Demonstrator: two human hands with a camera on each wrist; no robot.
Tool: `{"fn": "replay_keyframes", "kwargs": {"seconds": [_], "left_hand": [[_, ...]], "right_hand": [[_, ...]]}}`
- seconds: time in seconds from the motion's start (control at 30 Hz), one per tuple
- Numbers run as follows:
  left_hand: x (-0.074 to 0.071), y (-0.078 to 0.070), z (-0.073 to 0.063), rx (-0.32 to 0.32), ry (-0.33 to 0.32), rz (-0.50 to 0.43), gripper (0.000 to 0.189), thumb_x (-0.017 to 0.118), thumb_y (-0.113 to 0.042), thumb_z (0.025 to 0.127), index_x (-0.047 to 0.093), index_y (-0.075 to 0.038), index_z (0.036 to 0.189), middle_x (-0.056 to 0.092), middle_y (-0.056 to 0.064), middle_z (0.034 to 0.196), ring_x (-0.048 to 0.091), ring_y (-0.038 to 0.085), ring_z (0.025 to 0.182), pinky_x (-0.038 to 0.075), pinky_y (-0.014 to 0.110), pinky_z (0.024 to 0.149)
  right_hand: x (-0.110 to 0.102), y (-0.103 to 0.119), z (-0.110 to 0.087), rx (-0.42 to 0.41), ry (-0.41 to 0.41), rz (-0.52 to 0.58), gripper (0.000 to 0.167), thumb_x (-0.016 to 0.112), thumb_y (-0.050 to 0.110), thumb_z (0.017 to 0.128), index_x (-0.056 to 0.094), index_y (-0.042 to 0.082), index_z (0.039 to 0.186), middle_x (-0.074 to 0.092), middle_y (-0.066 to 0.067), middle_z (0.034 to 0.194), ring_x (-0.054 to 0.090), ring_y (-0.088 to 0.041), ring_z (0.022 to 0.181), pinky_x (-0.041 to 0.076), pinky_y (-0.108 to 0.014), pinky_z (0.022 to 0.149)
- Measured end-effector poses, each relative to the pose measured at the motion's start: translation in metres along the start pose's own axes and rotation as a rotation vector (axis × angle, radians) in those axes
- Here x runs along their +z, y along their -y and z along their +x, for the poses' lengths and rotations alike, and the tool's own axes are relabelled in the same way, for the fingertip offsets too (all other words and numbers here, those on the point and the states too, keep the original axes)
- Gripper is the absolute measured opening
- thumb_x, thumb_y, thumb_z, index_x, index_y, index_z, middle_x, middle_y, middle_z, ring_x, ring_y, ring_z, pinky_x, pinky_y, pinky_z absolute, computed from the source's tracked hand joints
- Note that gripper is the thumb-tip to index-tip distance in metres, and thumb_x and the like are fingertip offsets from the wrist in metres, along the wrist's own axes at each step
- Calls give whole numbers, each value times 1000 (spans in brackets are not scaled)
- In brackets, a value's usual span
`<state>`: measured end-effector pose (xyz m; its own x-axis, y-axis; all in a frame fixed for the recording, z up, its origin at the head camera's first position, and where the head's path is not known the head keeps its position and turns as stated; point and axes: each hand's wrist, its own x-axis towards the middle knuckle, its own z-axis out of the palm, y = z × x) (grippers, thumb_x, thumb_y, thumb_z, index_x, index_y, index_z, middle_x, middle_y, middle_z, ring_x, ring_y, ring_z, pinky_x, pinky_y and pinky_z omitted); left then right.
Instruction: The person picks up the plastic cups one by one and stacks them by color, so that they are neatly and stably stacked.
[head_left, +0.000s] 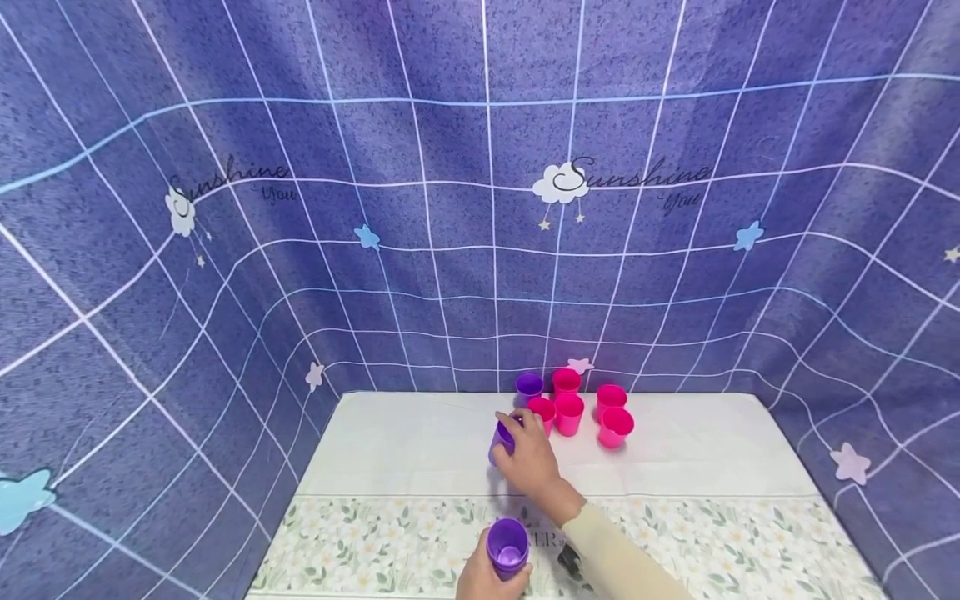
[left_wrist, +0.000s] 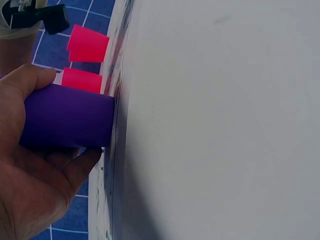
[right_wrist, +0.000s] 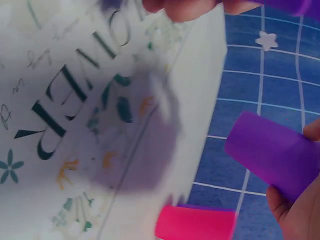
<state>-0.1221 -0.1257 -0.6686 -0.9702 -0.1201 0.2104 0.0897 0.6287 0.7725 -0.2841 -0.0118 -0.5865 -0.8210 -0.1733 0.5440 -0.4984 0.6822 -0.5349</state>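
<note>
Near the table's front edge my left hand (head_left: 487, 575) grips a purple cup (head_left: 507, 542), mouth up; I cannot tell whether others are nested in it. The left wrist view has the same purple cup (left_wrist: 67, 117) lying between thumb and fingers. Farther forward, my right hand (head_left: 531, 458) holds another purple cup (head_left: 498, 446) by its upper part, fingers over the rim. That purple cup (right_wrist: 275, 152) appears tilted at the right of the right wrist view. Just beyond this hand stand a pink cup (head_left: 543, 411) and a purple cup (head_left: 529, 387).
More pink cups stand upright toward the back: one (head_left: 568, 415) beside the right hand's group, one (head_left: 566, 382) behind it, and two (head_left: 611, 400) (head_left: 617, 427) farther right. The white table (head_left: 405, 442) has a floral strip (head_left: 360, 542) in front. A blue gridded curtain (head_left: 450, 208) surrounds it.
</note>
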Motion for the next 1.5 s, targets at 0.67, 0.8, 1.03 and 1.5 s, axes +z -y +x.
{"fn": "replay_keyframes", "kwargs": {"seconds": [0.67, 0.8, 1.03, 1.5], "left_hand": [[-2, -1, -1, -25, 34, -22, 74, 91, -38, 74, 61, -9, 135, 79, 1, 105, 73, 11, 92, 60, 33, 79], [-4, -2, -2, -41, 71, -48, 74, 90, -38, 76, 59, -8, 137, 79, 2, 106, 72, 9, 92, 60, 32, 79], [-5, -3, 0, -40, 97, -71, 77, 90, -36, 77, 57, -6, 140, 79, 4, 109, 72, 8, 94, 60, 32, 80], [-4, -6, 2, -39, 91, -76, 58, 87, -33, 76, 59, -11, 122, 73, -5, 94, 61, -2, 78, 55, 29, 69]], "right_hand": [[-34, 27, -1, -142, -82, 126, 24, 61, 13, 88, 79, 14, 104, 70, -1, 100, 62, -19, 96, 55, -36, 85], [-42, 34, -5, -154, -76, 185, 21, 61, 12, 88, 79, 14, 100, 69, 1, 96, 63, -16, 94, 56, -34, 83], [-54, 45, -14, -179, -47, 274, 24, 58, 8, 84, 79, 14, 94, 70, 3, 93, 65, -13, 92, 57, -32, 82], [-54, 57, -38, -297, 12, 333, 27, 59, 6, 76, 79, 17, 91, 70, 6, 92, 61, -9, 88, 53, -21, 78]]}}
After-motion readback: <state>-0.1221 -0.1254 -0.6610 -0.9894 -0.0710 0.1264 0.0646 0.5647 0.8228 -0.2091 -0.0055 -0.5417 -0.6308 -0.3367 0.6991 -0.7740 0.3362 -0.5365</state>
